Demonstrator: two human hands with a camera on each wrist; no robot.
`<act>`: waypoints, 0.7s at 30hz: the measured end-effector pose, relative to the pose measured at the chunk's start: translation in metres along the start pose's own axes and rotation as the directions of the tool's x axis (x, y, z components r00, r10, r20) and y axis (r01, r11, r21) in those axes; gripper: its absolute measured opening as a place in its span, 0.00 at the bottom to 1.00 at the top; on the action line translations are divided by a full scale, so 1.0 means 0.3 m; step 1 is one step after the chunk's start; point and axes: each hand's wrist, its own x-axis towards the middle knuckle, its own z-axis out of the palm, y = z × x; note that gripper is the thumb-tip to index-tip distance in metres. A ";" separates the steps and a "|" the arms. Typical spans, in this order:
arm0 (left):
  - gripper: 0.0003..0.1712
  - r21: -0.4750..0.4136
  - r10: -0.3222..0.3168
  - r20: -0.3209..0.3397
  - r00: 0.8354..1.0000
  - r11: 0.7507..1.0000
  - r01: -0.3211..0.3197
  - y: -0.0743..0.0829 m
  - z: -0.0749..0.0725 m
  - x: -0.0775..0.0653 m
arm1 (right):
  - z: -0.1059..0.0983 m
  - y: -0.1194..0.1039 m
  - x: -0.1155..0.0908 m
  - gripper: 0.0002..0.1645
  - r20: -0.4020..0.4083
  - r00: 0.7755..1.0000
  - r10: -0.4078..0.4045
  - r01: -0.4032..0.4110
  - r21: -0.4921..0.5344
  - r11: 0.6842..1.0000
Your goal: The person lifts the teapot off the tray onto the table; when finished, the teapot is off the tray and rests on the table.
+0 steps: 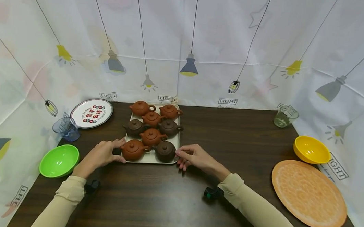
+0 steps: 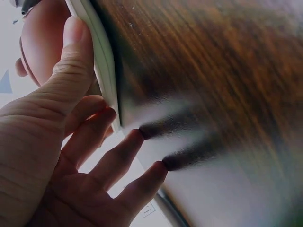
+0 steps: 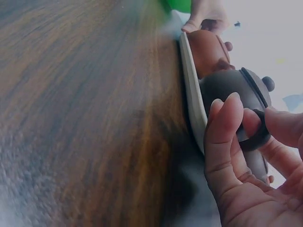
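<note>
- Teapot (image 1: 165, 151), dark, sits in tray's (image 1: 150, 162) near right corner, left of right hand (image 1: 195, 157).
- Right hand pinches its handle (image 3: 257, 141), thumb and fingers around the loop; pot body just beyond fingertips.
- Left hand (image 1: 105, 153): fingers spread, thumb against tray rim, near left corner, beside reddish-brown teapot (image 1: 132, 150).

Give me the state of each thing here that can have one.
Eight teapots, upright, lids on
Tray, bearing the teapots
Left hand, thumb at the tray's rim
Right hand, gripping the handle of the front dark teapot
Plate, printed side up
Green bowl, open side up
Yellow bowl, open side up
Blue cup, upright
Clear glass, upright
Orange mat, lying flat
</note>
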 end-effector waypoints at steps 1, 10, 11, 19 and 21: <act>0.48 -0.004 -0.005 0.004 1.000 1.000 0.005 -0.002 0.003 -0.001 | -0.004 -0.002 -0.002 0.25 -0.006 1.000 -0.011 0.012 0.002 1.000; 0.50 0.018 0.033 0.017 0.999 0.999 -0.034 -0.011 -0.012 0.004 | -0.134 -0.089 -0.013 0.20 -0.180 0.977 -0.111 0.122 0.050 0.991; 0.51 0.024 0.039 0.022 0.999 0.999 -0.040 -0.010 -0.016 0.007 | -0.161 -0.100 -0.011 0.18 -0.210 0.970 -0.119 0.134 0.059 0.989; 0.51 0.030 0.057 0.014 0.998 0.998 -0.057 -0.008 -0.012 0.018 | -0.335 -0.103 0.088 0.19 -0.470 0.883 -0.011 0.098 0.161 0.982; 0.51 0.028 0.061 0.010 0.998 0.998 -0.061 -0.009 -0.008 0.020 | -0.356 -0.084 0.125 0.22 -0.508 0.861 0.035 0.073 0.190 0.979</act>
